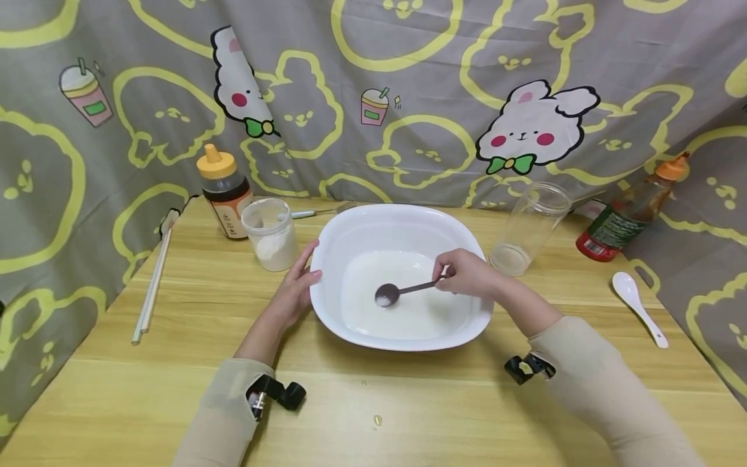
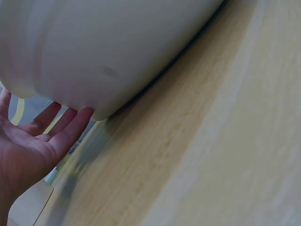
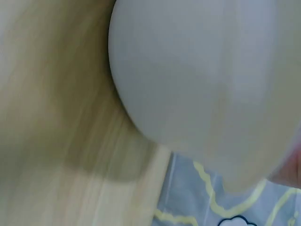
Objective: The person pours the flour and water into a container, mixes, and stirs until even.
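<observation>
A large white basin (image 1: 403, 224) stands mid-table with a whitish, milky layer (image 1: 367, 318) across its bottom. My right hand (image 1: 467, 272) reaches over the basin's right rim and pinches the handle of a dark brown spoon (image 1: 388, 294), whose bowl carries a little white stuff just over the milky layer. At the basin's left side my left hand (image 1: 292, 292) rests with extended fingers, thumb near the rim. In the left wrist view, fingertips (image 2: 84, 113) touch the basin's outer wall. The right wrist view shows mostly basin wall and only a sliver of hand.
Behind the left hand are a jar of white powder (image 1: 274, 250) and a yellow-capped bottle (image 1: 224, 194). A clear jar (image 1: 525, 233), a red-based sauce bottle (image 1: 624, 217) and a white spoon (image 1: 639, 308) are on the right. Two pale sticks (image 1: 154, 285) lie left; a fork (image 1: 318, 211) lies behind.
</observation>
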`<state>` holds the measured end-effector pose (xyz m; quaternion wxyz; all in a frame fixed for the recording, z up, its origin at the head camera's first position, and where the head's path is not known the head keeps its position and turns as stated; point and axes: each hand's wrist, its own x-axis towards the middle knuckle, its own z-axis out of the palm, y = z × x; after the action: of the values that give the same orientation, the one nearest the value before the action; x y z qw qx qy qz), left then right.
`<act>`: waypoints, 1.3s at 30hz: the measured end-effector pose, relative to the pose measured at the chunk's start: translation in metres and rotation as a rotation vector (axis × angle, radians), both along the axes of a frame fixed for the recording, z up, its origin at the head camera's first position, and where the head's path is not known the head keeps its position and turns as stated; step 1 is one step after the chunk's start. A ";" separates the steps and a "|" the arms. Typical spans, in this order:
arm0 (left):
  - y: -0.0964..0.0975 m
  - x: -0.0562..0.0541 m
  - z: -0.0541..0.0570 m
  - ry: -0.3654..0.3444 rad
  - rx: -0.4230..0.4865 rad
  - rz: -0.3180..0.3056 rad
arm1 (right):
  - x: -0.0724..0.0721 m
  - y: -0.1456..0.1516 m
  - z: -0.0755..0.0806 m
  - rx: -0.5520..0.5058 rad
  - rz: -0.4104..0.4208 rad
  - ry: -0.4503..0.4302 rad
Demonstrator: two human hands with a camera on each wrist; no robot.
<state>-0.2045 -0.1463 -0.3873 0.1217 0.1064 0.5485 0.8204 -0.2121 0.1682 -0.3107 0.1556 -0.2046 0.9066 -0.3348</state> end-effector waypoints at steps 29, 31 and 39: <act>0.000 -0.001 0.002 -0.005 0.008 -0.004 | 0.013 -0.005 0.002 0.001 0.120 -0.026; 0.000 -0.001 0.001 0.000 0.015 -0.003 | 0.014 0.006 0.006 0.019 0.132 -0.009; 0.001 -0.002 -0.003 0.004 0.021 0.010 | 0.001 0.034 0.024 0.218 -0.006 0.096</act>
<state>-0.2062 -0.1457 -0.3901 0.1154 0.1066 0.5407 0.8264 -0.2107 0.2024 -0.2866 0.1325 -0.1996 0.9445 -0.2247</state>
